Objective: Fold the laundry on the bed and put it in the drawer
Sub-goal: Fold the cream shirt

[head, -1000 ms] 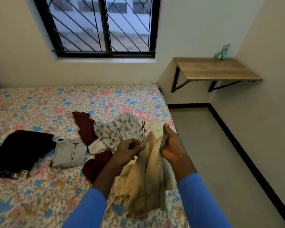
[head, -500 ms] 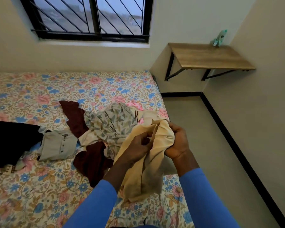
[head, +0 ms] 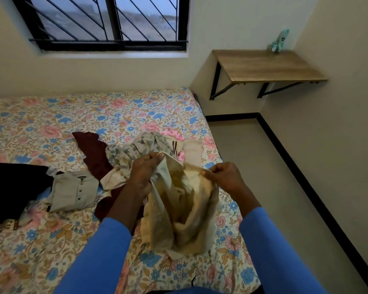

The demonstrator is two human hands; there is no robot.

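Note:
A cream garment [head: 185,211] hangs above the near right part of the floral bed [head: 51,124], spread open between my hands. My left hand [head: 143,175] grips its top edge on the left, and my right hand [head: 223,177] pinches the edge on the right. Behind it lies a heap of laundry: a leaf-print cloth [head: 132,153], a maroon garment [head: 94,149] and a pale piece with dark stripes [head: 189,151]. Further left lie a beige buttoned garment [head: 74,192] and a black one [head: 11,187]. No drawer is in view.
A wooden wall shelf [head: 263,66] on black brackets carries a small green toy [head: 278,41] in the right corner. Grey floor [head: 263,187] runs along the bed's right side. A barred window [head: 106,22] sits above the bed.
My hands have moved apart, opening out the cream garment that was bunched between them. The view has shifted slightly.

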